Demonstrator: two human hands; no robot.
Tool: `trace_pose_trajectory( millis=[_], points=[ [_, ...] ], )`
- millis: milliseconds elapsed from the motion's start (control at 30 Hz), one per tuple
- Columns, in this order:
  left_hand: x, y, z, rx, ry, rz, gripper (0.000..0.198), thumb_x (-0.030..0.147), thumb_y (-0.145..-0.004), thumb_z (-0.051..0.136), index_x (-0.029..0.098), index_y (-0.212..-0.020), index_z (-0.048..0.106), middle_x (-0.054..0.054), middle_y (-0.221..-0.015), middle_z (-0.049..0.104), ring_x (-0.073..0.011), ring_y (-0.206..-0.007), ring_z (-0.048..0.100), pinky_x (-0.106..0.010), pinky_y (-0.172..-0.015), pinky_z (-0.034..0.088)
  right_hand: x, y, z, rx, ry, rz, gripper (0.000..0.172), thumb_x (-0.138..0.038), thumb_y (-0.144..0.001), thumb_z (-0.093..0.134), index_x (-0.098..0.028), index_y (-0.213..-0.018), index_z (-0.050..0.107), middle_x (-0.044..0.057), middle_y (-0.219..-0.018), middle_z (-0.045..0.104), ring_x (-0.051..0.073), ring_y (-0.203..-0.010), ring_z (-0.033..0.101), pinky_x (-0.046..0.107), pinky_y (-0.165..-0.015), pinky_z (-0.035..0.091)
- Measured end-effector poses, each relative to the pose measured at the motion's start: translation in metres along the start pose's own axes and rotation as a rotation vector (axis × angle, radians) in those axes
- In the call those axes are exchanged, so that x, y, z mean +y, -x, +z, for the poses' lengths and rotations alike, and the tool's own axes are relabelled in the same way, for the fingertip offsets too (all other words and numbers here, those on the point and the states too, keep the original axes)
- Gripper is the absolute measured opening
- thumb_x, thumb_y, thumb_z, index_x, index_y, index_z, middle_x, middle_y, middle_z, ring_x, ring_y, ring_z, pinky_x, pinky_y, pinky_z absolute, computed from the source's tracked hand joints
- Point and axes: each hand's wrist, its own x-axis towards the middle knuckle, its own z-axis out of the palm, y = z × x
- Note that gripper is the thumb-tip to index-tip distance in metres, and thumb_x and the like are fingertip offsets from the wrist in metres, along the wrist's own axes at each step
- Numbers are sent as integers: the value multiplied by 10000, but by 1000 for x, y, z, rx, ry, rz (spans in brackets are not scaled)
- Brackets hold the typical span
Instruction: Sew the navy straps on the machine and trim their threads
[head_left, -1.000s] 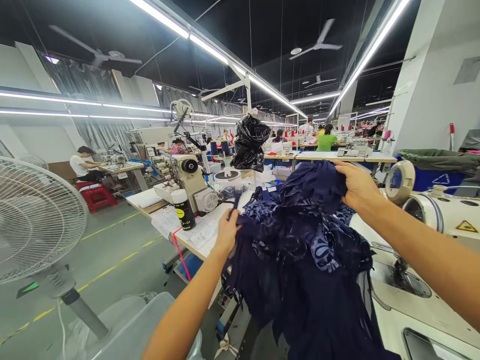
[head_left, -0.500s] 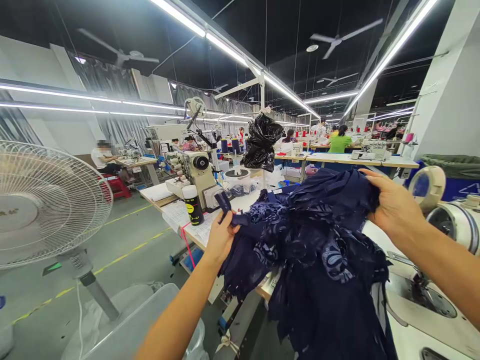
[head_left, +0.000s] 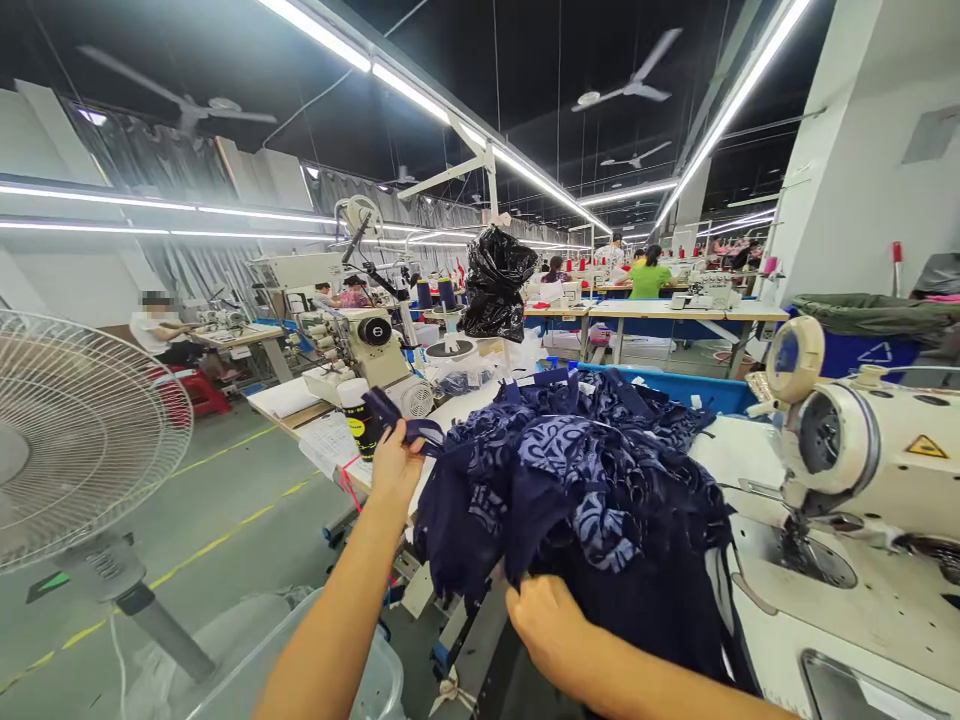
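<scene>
A heap of dark navy fabric pieces, some with a pale blue scroll pattern, spreads over the table and hangs down its front. My left hand is closed on a navy fabric strap at the heap's left side; the strap's folded end sticks up above the fingers. Lower down, my right hand is closed at the bottom edge of a hanging navy piece, its fingertips curled out of sight against the cloth.
At right stands a cream sewing machine. Behind the left hand are another sewing machine and a black thread cone. A floor fan and a clear plastic bin are at left. Several people sit at machines farther back.
My right hand has come down and left from the heap's upper right to its lower front edge. The patterned pieces lie more exposed. My left hand keeps the strap. The view has turned right.
</scene>
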Motion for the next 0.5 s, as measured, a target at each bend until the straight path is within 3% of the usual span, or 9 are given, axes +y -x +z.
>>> trace_pose_trajectory(
  millis=[100, 233, 300, 400, 433, 500],
  points=[
    [20, -8, -5, 48, 2, 34, 275, 91, -887, 392, 148, -620, 414, 77, -454, 401, -22, -308, 271, -125, -357, 265, 20, 22, 22, -11, 143, -74, 220, -93, -591, 562, -166, -768, 671, 131, -735, 679, 256, -673, 642, 337, -524, 506],
    [40, 8, -15, 96, 35, 118, 300, 121, -906, 359, 150, -612, 412, 86, -430, 359, -22, -305, 240, -117, -380, 300, 65, 41, 17, 84, 177, 163, 250, -136, -650, 455, -277, -671, 661, 38, -647, 681, 234, -601, 645, 344, -516, 505],
    [41, 34, -21, 40, 23, 159, 231, 151, -875, 442, 149, -647, 477, 76, -463, 409, -23, -329, 274, -127, -404, 341, 86, 36, 10, 75, 167, 243, 300, -101, -680, 416, -236, -705, 683, 83, -654, 683, 243, -623, 654, 341, -543, 501],
    [24, 84, -32, -150, -60, 165, 152, 238, -708, 683, 165, -697, 550, 47, -599, 529, -38, -438, 409, -149, -462, 400, 115, 15, 1, 62, 165, 305, 283, -122, -712, 430, -191, -766, 699, 123, -713, 686, 250, -675, 652, 331, -591, 486],
    [10, 101, -36, -210, -93, 153, 236, 284, -624, 752, 173, -689, 554, 42, -618, 542, -60, -497, 463, -163, -499, 425, 126, 7, -2, 66, 167, 331, 266, -137, -714, 446, -192, -774, 699, 121, -736, 686, 243, -699, 647, 323, -614, 479],
    [-29, 131, -45, -385, -266, -20, 324, 398, -589, 764, 171, -676, 549, 17, -637, 553, -98, -582, 509, -189, -540, 439, 149, -9, -8, 76, 174, 381, 253, -150, -717, 461, -180, -802, 697, 132, -774, 683, 246, -750, 634, 329, -668, 463]
  ],
)
